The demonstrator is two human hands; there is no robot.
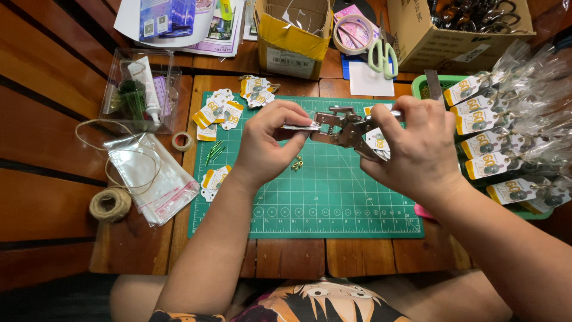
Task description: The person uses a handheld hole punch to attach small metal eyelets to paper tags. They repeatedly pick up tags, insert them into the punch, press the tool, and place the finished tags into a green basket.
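My left hand (267,142) pinches a small card tag (301,126) and holds its edge in the jaws of metal eyelet pliers (341,126). My right hand (414,146) is wrapped around the pliers' handles, above a green cutting mat (310,203). A few small brass eyelets (297,163) lie on the mat just under the hands. Loose yellow-and-white tags (219,112) are scattered at the mat's upper left, with more tags (213,180) near my left wrist.
Bagged finished tags (494,128) fill a green tray (424,85) at right. A twine ball (111,204), clear bags (149,176), small tape roll (182,141) and clear plastic box (138,89) lie left. Cardboard boxes (293,36), scissors (382,55) and tape ring (353,33) are at the back.
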